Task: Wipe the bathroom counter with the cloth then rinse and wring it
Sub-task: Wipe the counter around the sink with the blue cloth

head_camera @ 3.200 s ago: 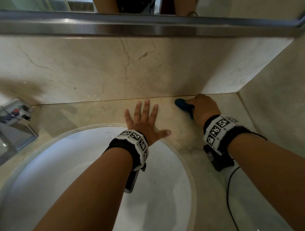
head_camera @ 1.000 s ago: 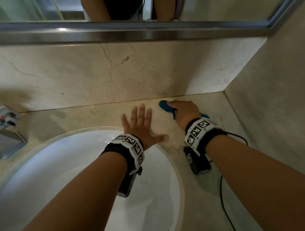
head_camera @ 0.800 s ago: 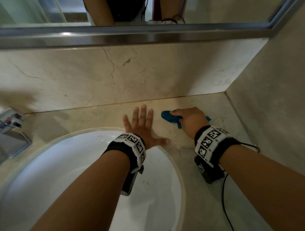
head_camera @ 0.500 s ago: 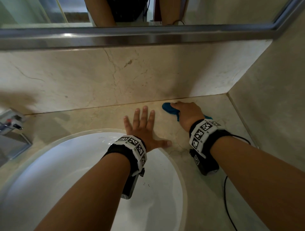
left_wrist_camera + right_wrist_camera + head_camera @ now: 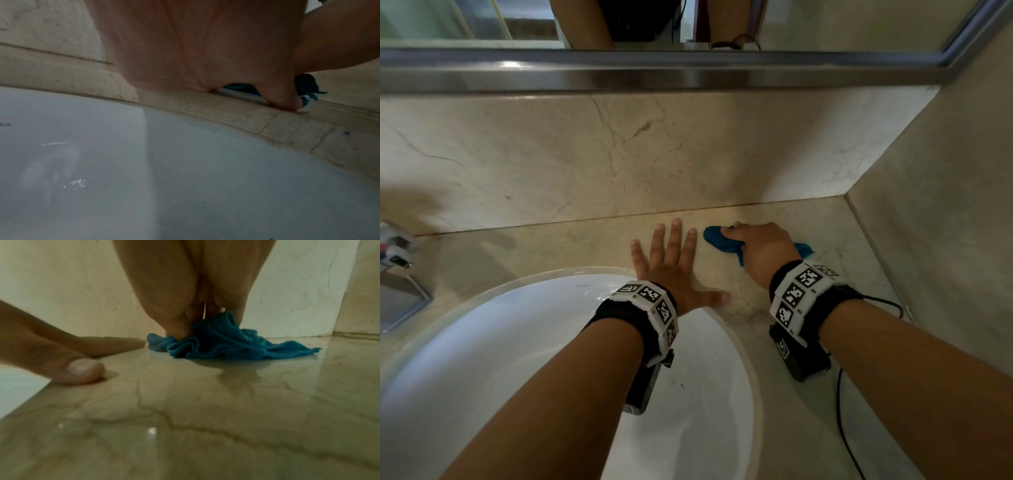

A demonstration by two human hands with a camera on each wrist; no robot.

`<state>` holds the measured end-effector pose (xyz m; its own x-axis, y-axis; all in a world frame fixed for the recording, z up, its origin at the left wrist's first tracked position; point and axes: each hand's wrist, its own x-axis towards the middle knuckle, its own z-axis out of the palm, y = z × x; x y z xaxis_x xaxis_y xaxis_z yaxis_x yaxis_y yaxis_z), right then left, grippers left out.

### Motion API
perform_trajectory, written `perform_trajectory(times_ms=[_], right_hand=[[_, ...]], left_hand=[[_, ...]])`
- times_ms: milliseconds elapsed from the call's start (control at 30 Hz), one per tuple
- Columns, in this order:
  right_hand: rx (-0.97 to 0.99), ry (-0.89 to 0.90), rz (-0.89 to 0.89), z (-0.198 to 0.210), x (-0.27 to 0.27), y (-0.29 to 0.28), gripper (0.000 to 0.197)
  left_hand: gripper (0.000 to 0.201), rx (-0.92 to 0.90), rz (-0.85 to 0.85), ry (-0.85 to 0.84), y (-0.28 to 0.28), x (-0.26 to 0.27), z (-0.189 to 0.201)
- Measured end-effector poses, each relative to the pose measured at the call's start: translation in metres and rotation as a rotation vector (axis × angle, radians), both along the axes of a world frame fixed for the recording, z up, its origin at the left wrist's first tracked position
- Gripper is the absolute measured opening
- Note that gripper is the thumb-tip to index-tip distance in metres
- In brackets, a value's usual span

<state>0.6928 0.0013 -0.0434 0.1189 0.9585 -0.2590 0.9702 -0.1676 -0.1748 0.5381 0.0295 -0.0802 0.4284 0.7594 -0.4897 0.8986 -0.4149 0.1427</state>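
Note:
A bunched blue cloth [image 5: 719, 240] [image 5: 222, 340] lies on the beige marble counter [image 5: 825, 233] near the back wall. My right hand [image 5: 760, 246] [image 5: 191, 288] grips it and presses it down on the wet stone. My left hand [image 5: 671, 260] lies flat beside it, fingers spread on the counter, thumb [image 5: 82, 371] by the rim of the white sink [image 5: 524, 342]. In the left wrist view the palm [image 5: 195, 48] rests on the sink's stone edge [image 5: 226, 105], with the cloth [image 5: 306, 86] showing behind it.
The marble backsplash [image 5: 619, 154] and right side wall [image 5: 945, 205] close off the corner. A mirror frame [image 5: 654, 72] runs above. The tap [image 5: 393, 246] stands at the far left. A black cable [image 5: 842, 411] trails from my right wrist over the counter.
My right hand has rubbed the cloth back and forth over the same patch near the back wall. The left hand has stayed flat in place.

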Motion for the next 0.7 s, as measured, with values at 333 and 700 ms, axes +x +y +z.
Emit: perform_trajectory(times_ms=[333, 700], right_hand=[[-0.084, 0.042, -0.135, -0.002, 0.028, 0.021, 0.052], [0.046, 0.272, 0.079, -0.011, 0.000, -0.027, 0.046]], left_hand=[[0.120, -0.007, 0.000, -0.009, 0.000, -0.001, 0.001], [0.121, -0.015, 0.003, 0.011, 0.000, 0.000, 0.004]])
